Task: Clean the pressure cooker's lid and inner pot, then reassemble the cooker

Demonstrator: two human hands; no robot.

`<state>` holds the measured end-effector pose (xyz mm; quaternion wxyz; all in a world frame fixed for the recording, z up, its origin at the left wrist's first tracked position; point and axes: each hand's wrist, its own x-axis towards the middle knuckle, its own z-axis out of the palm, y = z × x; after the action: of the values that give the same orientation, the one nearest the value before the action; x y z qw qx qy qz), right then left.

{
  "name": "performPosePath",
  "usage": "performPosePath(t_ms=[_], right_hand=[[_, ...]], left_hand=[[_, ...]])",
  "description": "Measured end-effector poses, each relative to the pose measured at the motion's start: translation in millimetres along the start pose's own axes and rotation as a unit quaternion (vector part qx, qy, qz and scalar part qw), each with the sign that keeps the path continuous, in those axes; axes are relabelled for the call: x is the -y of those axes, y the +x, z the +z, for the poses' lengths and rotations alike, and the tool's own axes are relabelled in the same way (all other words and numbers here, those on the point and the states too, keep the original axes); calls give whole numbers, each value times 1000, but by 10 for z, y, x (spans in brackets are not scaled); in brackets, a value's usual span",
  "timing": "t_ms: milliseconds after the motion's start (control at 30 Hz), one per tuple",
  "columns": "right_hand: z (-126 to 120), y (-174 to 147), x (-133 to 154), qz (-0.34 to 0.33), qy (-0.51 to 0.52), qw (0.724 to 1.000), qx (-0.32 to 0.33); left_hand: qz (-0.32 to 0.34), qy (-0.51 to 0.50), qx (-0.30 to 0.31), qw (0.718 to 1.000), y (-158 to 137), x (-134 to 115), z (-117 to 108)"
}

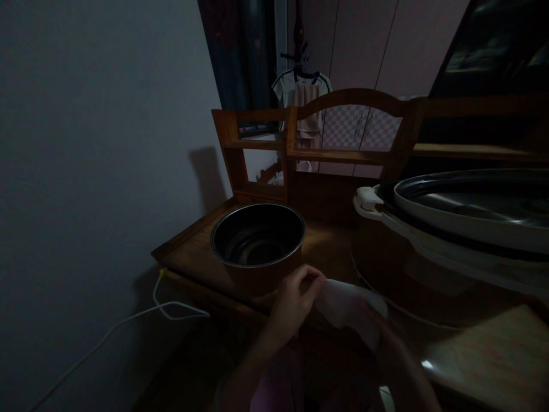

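A thin white sheet (pixel 343 303), cloth or paper, stretches between my two hands in front of the wooden desk. My left hand (pixel 295 297) pinches its left end between thumb and fingertips. At the right end, my right hand (pixel 380 323) grips the sheet; its fingers are dark and smeared. A round pot (pixel 261 274) with a dark inside and a metal rim stands just beyond my left hand. To the right is a large electric cooker (pixel 398 263), nearer to my right hand.
A big round lid (pixel 476 206) rests tilted on the cooker. The wooden desk (pixel 193 246) has a shelf rack (pixel 291 149) along its back. A white cable (pixel 128 316) hangs by the wall at left. A light board (pixel 506 349) lies at the right.
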<state>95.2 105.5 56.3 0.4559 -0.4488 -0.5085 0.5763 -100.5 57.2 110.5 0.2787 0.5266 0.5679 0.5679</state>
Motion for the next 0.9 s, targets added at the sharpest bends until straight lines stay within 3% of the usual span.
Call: performPosePath(t_ms=[133, 367, 533, 667, 800, 900], right_hand=[[-59, 75, 94, 46, -47, 998, -10], [-82, 95, 184, 32, -120, 991, -46], [-199, 156, 114, -53, -207, 975, -61], [-252, 183, 210, -104, -260, 959, -50], [-263, 197, 271, -235, -279, 931, 5], [-318, 209, 119, -245, -337, 907, 68]], left_hand=[[-17, -18, 5, 1000, 10, 41, -30], [-19, 19, 13, 1000, 31, 106, -57], [50, 39, -14, 998, 49, 140, -69], [51, 5, 3, 999, 88, 68, -26], [116, 32, 13, 993, 74, 77, -23], [133, 100, 66, 984, -37, 259, -79]])
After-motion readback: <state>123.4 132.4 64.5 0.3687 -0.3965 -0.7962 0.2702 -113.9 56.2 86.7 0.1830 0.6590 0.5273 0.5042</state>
